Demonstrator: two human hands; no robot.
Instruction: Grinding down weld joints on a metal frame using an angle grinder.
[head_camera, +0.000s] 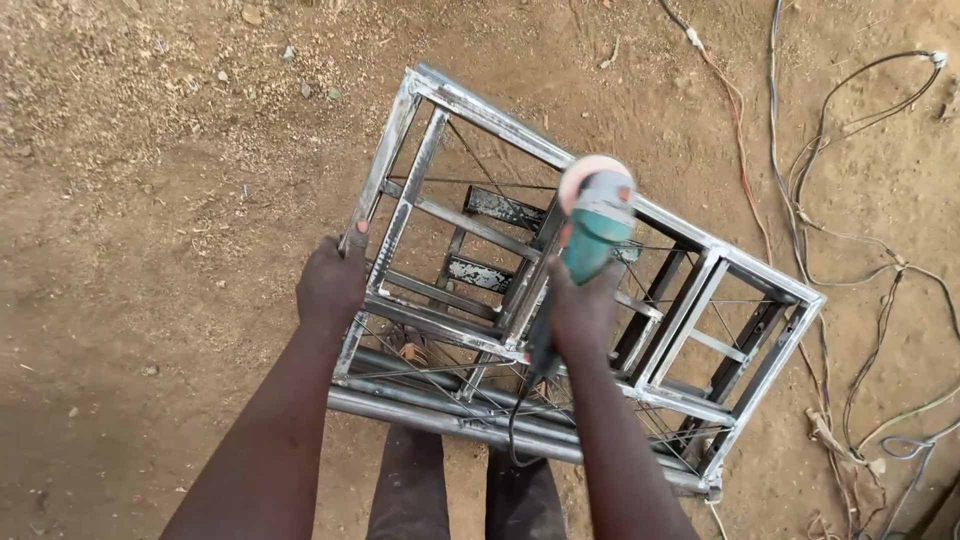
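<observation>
Bare brown dirt ground (150, 200) in daylight, tangled cables (860, 250) at right

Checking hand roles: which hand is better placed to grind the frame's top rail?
Right. The right hand holds the angle grinder, its disc at the metal frame rail; the left hand grips the frame's edge.

Two bare forearms, no sleeves visible to the frame edge. Both hands, left hand (332, 285) and right hand (583, 310), uncovered: no gloves, rings, watch or wristband. Legs in dark grey trousers (455, 490), fabric dusty, with pale scuff marks. Feet out of view.
</observation>
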